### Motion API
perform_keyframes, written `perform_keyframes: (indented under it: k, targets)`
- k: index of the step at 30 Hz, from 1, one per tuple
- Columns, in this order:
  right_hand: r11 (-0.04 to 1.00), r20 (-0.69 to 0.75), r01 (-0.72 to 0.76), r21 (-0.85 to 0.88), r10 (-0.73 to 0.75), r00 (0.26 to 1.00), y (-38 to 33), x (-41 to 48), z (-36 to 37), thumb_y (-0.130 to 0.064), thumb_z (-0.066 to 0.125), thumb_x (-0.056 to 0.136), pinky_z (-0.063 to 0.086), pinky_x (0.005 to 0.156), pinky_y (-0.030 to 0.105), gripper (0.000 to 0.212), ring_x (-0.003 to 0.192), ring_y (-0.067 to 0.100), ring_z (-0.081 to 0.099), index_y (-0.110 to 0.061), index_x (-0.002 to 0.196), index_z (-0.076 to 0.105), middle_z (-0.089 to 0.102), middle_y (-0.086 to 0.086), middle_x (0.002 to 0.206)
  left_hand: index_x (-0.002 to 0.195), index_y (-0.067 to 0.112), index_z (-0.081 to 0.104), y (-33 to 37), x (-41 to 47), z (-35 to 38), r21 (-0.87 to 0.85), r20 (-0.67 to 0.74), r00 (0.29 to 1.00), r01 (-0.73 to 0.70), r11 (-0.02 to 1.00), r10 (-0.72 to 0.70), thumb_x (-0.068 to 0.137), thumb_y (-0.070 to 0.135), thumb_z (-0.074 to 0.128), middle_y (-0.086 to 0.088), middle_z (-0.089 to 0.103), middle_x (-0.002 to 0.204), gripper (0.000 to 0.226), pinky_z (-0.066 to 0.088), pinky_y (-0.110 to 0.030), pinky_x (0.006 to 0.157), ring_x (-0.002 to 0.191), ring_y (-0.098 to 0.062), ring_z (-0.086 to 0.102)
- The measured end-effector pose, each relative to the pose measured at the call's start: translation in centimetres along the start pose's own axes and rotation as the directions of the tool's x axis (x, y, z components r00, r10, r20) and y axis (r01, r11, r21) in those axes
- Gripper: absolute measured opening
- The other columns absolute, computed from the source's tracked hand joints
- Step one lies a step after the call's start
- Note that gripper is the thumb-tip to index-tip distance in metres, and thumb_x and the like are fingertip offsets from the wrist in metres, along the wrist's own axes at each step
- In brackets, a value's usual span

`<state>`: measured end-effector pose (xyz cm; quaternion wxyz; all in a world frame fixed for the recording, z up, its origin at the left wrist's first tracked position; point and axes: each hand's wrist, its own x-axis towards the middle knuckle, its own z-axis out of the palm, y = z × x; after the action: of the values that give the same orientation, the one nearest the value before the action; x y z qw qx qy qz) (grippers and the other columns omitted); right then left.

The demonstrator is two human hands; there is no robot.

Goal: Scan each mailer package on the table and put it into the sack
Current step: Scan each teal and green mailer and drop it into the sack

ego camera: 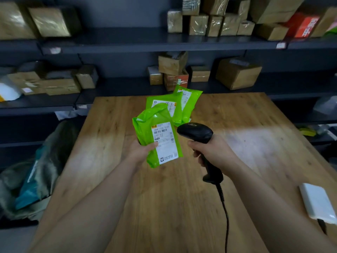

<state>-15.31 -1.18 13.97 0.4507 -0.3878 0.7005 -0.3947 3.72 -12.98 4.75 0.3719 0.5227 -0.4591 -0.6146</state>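
Observation:
My left hand (pixel 140 151) grips a bright green mailer (pixel 155 125) above the wooden table (pixel 109 161), with its white shipping label facing up. My right hand (pixel 213 152) holds a black corded barcode scanner (pixel 196 133) by the handle, its head close to the label's right edge. Two more green mailers (pixel 175 105) lie overlapped on the far middle of the table. A grey-green sack (pixel 45 170) stands on the floor left of the table, with a teal package (pixel 27 194) showing inside it.
A white flat device (pixel 317 203) with a cable lies near the table's right edge. The scanner cable (pixel 226 216) trails toward the near edge. Dark shelves (pixel 127 41) behind the table carry several taped cardboard boxes.

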Motion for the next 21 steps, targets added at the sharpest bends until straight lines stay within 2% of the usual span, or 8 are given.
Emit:
perform_keyframes:
  k: [3, 5, 8, 10, 13, 17, 19, 21]
  targets:
    - [0.997, -0.024, 0.028, -0.068, -0.030, 0.999, -0.9, -1.5, 0.2, -0.017, 0.067, 0.087, 0.042, 0.047, 0.027, 0.010, 0.044, 0.017, 0.050, -0.007, 0.087, 0.066, 0.061, 0.007, 0.062, 0.089, 0.025, 0.058, -0.1, -0.9, -0.4, -0.029, -0.047, 0.999, -0.005, 1.000, 0.004, 0.078, 0.000, 0.075, -0.009, 0.066, 0.113, 0.033, 0.050, -0.053, 0.094, 0.104, -0.031, 0.065]
    - [0.996, -0.025, 0.041, -0.085, -0.043, 0.999, -1.3, -2.5, 0.3, -0.015, 0.067, 0.085, 0.041, 0.047, 0.027, 0.011, 0.043, 0.018, 0.049, -0.004, 0.085, 0.065, 0.060, 0.008, 0.060, 0.097, 0.022, 0.062, -0.8, -1.0, -1.0, -0.041, -0.063, 0.998, 0.000, 0.999, -0.002, 0.072, 0.008, 0.081, -0.010, 0.068, 0.114, 0.034, 0.051, -0.056, 0.093, 0.102, -0.030, 0.067]
    - [0.989, -0.010, 0.048, -0.143, -0.050, 0.999, -1.5, -3.6, 0.4, -0.015, 0.067, 0.084, 0.041, 0.048, 0.029, 0.015, 0.044, 0.021, 0.049, -0.001, 0.081, 0.064, 0.059, 0.009, 0.059, 0.123, 0.016, 0.058, -3.1, 0.6, -2.3, -0.048, -0.058, 0.998, -0.022, 0.999, 0.019, 0.045, 0.029, 0.088, -0.007, 0.071, 0.113, 0.084, 0.054, -0.057, 0.087, 0.099, -0.028, 0.070]
    - [0.984, -0.010, 0.050, -0.170, -0.053, 0.999, -1.6, -4.1, 0.4, -0.016, 0.067, 0.083, 0.042, 0.049, 0.030, 0.018, 0.044, 0.021, 0.050, 0.002, 0.080, 0.064, 0.059, 0.009, 0.058, 0.129, 0.014, 0.055, -3.9, 1.0, -2.7, -0.065, -0.033, 0.999, -0.023, 0.998, 0.020, 0.040, 0.032, 0.087, -0.007, 0.071, 0.113, 0.096, 0.054, -0.057, 0.087, 0.098, -0.028, 0.070]
    - [0.980, -0.017, 0.058, -0.191, -0.062, 0.998, -1.6, -4.7, 0.3, -0.015, 0.066, 0.082, 0.042, 0.049, 0.030, 0.019, 0.043, 0.022, 0.050, 0.003, 0.080, 0.064, 0.059, 0.008, 0.056, 0.129, 0.014, 0.055, -4.1, 0.7, -3.0, -0.091, -0.017, 1.000, -0.021, 0.996, 0.020, 0.040, 0.032, 0.088, -0.007, 0.071, 0.113, 0.097, 0.053, -0.057, 0.087, 0.099, -0.028, 0.070]
    - [0.976, -0.005, 0.067, -0.206, -0.069, 0.998, -1.8, -5.5, 0.2, -0.016, 0.066, 0.083, 0.042, 0.048, 0.028, 0.016, 0.043, 0.021, 0.050, -0.003, 0.074, 0.062, 0.059, 0.007, 0.056, 0.128, 0.020, 0.056, -5.2, 1.5, -3.2, -0.105, 0.003, 1.000, -0.021, 0.994, 0.022, 0.041, 0.033, 0.089, -0.005, 0.070, 0.116, 0.093, 0.052, -0.058, 0.089, 0.103, -0.029, 0.069]
    - [0.976, -0.008, 0.067, -0.209, -0.071, 0.997, -1.8, -5.7, 0.1, -0.017, 0.066, 0.083, 0.042, 0.048, 0.029, 0.017, 0.042, 0.020, 0.050, -0.006, 0.071, 0.061, 0.059, 0.007, 0.055, 0.120, 0.024, 0.060, -4.0, 0.0, -2.5, -0.107, 0.007, 1.000, -0.019, 0.994, 0.020, 0.045, 0.031, 0.087, -0.004, 0.070, 0.116, 0.080, 0.052, -0.057, 0.091, 0.103, -0.028, 0.068]
    - [0.977, -0.003, 0.065, -0.203, -0.067, 0.998, -2.0, -5.9, 0.1, -0.016, 0.066, 0.083, 0.042, 0.048, 0.029, 0.016, 0.042, 0.020, 0.050, -0.006, 0.073, 0.061, 0.058, 0.008, 0.056, 0.112, 0.024, 0.062, -2.7, -1.6, -1.8, -0.113, -0.011, 1.000, -0.017, 0.993, 0.016, 0.059, 0.021, 0.086, -0.007, 0.070, 0.117, 0.059, 0.051, -0.056, 0.093, 0.104, -0.029, 0.067]
